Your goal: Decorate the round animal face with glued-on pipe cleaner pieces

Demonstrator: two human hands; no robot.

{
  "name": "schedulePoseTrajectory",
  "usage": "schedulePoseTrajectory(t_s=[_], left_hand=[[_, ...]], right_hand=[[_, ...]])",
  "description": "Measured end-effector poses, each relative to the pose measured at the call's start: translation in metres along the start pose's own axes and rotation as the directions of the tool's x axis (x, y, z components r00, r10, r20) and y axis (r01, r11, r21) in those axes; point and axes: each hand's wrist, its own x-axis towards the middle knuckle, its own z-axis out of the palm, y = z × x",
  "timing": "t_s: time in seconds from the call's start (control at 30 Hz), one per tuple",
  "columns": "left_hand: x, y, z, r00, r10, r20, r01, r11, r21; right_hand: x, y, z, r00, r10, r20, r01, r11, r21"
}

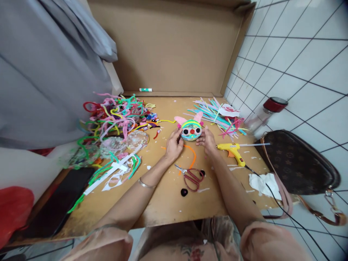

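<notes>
Between my two hands is a round craft animal face (pixel 191 137) with pink ears, black eyes, a red nose and a yellow-green band on top. My left hand (pixel 174 145) grips its left edge, the thumb in front. Closed against its lower right edge are the fingers of my right hand (pixel 207 140). An orange pipe cleaner (pixel 194 154) curves on the table just below it. Nearer to me lie red-handled scissors (pixel 192 177) and a black pom-pom (pixel 184 192), with a second black one by the handles.
Tangled pipe cleaners (pixel 122 116) cover the left side, beside a dark phone-like slab (pixel 58 203). Straight pipe cleaners (pixel 206 112) lie back right. On the right are a yellow glue gun (pixel 232 150) with its cord, a red-lidded jar (pixel 262 114) and a brown bag (pixel 296 163). Cardboard (pixel 174 47) stands behind.
</notes>
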Motion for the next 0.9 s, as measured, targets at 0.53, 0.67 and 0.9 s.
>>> schedulePoseTrajectory(t_s=[0.53,0.67,0.9], left_hand=[[0.0,0.01,0.003,0.992,-0.122,-0.039,0.114,0.981,-0.156],[0.001,0.009,0.005,0.992,-0.121,-0.038,0.113,0.981,-0.157],[0.001,0.005,0.009,0.991,-0.124,-0.044,0.114,0.978,-0.177]], right_hand=[[-0.007,0.007,-0.006,0.996,-0.075,0.057,0.078,0.996,-0.051],[-0.006,0.008,-0.009,0.991,-0.096,0.09,0.101,0.994,-0.052],[-0.007,0.005,-0.009,0.993,-0.085,0.08,0.088,0.995,-0.041]])
